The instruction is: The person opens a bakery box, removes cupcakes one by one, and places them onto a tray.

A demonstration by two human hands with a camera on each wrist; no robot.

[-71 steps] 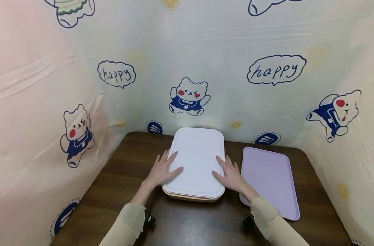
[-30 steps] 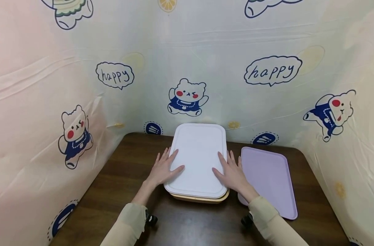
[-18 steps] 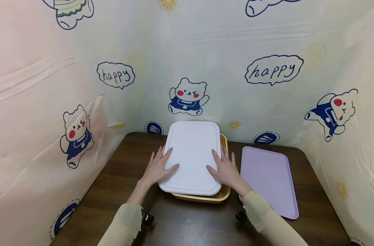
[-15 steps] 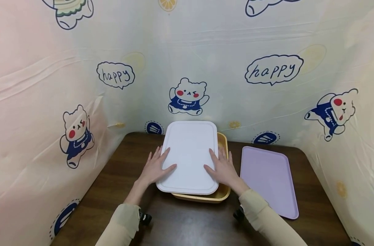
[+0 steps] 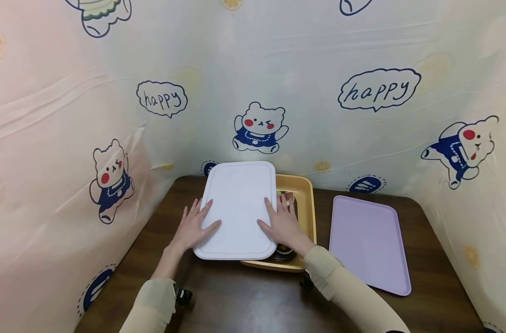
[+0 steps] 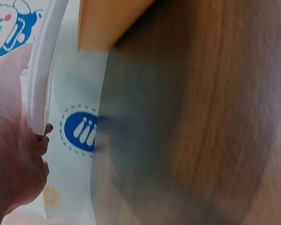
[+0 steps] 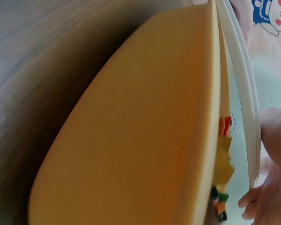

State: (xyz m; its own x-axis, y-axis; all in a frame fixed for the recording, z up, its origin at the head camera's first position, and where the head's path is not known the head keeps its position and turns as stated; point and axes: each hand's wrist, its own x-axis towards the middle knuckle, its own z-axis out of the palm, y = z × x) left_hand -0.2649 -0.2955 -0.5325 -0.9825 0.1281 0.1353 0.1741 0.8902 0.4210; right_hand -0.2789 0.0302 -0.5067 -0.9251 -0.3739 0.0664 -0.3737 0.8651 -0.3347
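Note:
A white lid (image 5: pixel 240 212) with rounded corners hangs over the left part of a yellow bin (image 5: pixel 307 217) in the head view. My left hand (image 5: pixel 192 228) grips its left edge, thumb on top and fingertips curled under, as the left wrist view shows. On the opposite edge my right hand (image 5: pixel 285 226) pinches the lid the same way, above the bin's opening. In the right wrist view a gap separates the lid from the bin's rim, and colourful contents (image 7: pixel 222 164) peek out. A dark item (image 5: pixel 283 255) shows inside the bin; the lid covers the rest.
A flat lilac tray (image 5: pixel 367 240) lies to the right of the bin, beside my right forearm. Everything stands on a dark brown wooden table (image 5: pixel 236 300). A printed cloth (image 5: pixel 211 74) with bears and "happy" bubbles hangs behind and along both sides.
The lid, earlier squarely over the bin, has come up and moved left with both hands holding it. The bin's right side and some contents now show. The lilac tray stays put.

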